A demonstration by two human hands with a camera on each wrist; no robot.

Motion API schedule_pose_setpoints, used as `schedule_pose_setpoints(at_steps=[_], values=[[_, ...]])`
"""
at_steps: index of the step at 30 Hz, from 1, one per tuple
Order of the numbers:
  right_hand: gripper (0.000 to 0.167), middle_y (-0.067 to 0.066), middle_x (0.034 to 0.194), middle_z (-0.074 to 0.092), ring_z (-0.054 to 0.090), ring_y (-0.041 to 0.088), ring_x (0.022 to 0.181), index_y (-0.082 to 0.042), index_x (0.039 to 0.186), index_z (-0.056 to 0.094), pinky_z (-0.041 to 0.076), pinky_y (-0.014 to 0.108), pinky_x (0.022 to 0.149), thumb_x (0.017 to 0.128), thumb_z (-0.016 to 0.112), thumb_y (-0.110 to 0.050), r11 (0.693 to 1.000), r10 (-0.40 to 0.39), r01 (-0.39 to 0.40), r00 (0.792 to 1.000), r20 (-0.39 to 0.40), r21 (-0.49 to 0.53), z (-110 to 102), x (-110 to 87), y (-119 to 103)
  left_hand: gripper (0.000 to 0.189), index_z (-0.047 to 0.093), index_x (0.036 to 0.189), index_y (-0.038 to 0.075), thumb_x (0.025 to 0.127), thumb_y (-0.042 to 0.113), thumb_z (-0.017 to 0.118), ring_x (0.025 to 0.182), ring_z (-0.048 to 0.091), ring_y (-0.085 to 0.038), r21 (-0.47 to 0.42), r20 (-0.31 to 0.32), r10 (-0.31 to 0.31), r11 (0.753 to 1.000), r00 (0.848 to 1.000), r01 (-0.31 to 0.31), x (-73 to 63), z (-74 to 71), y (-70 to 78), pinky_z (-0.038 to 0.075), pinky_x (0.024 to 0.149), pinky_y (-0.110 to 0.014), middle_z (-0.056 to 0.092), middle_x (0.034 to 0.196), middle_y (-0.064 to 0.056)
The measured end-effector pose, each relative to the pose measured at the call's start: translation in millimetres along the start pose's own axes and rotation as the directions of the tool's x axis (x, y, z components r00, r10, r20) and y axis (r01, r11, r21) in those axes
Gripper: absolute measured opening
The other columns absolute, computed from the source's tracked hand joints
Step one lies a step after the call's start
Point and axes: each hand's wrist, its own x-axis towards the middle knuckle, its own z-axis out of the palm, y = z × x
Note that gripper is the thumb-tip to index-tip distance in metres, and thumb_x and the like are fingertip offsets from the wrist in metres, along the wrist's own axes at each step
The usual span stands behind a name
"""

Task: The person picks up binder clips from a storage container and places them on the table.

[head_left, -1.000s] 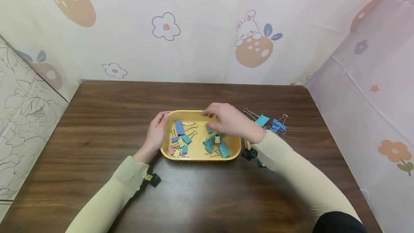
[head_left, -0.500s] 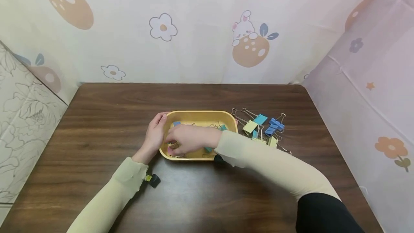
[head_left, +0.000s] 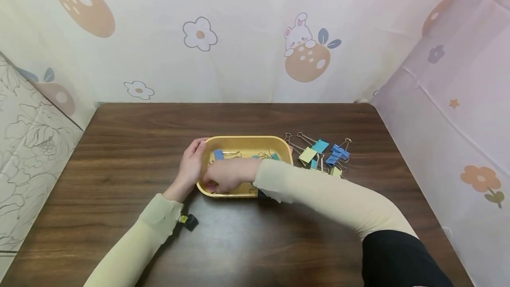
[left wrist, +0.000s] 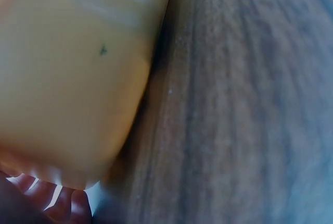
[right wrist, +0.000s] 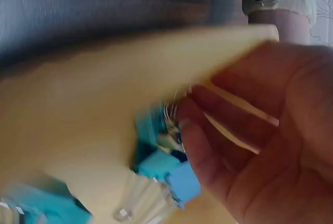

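Observation:
A shallow yellow tray stands on the table with binder clips inside. My left hand grips its left end, thumb along the rim; fingertips show at the tray's end in the left wrist view. My right hand reaches down into the tray's left part. In the right wrist view its fingers are loosely bent, their tips against a pile of clips, including a light blue binder clip. A teal binder clip lies apart. The hand hides much of the pile in the head view.
On the table, right of the tray, lie loose binder clips: a yellow one, a teal one, blue ones and others partly behind the right sleeve. A patterned curtain borders the brown table.
My right hand has moved left and down, from above the tray's right half into the clips at its left end. The left hand keeps its hold on the tray.

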Motion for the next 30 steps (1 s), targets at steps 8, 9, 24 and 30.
schedule_pose_setpoints(at_steps=[8,9,24,30], values=[[0.01,-0.006,0.066,0.047,0.047,0.011,0.067,-0.007,0.083,0.067,0.037,0.021,0.061,0.09,0.063,-0.001,1.0,0.005,-0.007,0.996,-0.088,-0.029,14.5,5.0,3.0,0.039,0.057,0.131,0.004,0.109,0.03,0.039,0.111,0.056,-0.028,-0.013,-0.009,0.004,1.0,1.0,-0.004,0.4,1.1,-0.5,0.044,0.093,-0.037,0.058,0.128,-0.016],[0.011,-0.007,0.066,0.048,0.047,0.01,0.066,-0.008,0.082,0.067,0.037,0.021,0.06,0.089,0.063,0.0,1.0,0.015,-0.017,0.995,-0.095,-0.021,15.7,5.0,3.7,0.039,0.057,0.131,0.004,0.108,0.03,0.039,0.111,0.056,-0.028,-0.012,-0.01,0.005,1.0,1.0,-0.005,0.4,0.9,-0.8,0.044,0.093,-0.037,0.058,0.128,-0.016],[0.02,-0.005,0.067,0.047,0.044,0.011,0.066,-0.015,0.071,0.059,0.037,0.023,0.062,0.088,0.066,-0.006,0.984,0.157,-0.168,0.974,-0.163,-0.054,23.9,-5.8,11.9,0.04,0.059,0.13,0.004,0.108,0.031,0.039,0.106,0.056,-0.028,0.021,-0.029,0.035,0.999,0.999,-0.034,-0.3,0.3,-3.5,0.046,0.087,-0.032,0.06,0.126,-0.017],[0.019,-0.006,0.072,0.051,0.048,0.01,0.07,-0.016,0.071,0.063,0.04,0.022,0.068,0.086,0.065,-0.004,0.988,0.141,-0.149,0.971,-0.194,-0.031,27.3,-23.0,20.0,0.04,0.058,0.131,0.005,0.108,0.032,0.039,0.109,0.055,-0.028,0.02,-0.027,0.015,1.0,1.0,-0.015,-0.7,0.6,-1.9,0.044,0.093,-0.038,0.059,0.127,-0.017]])
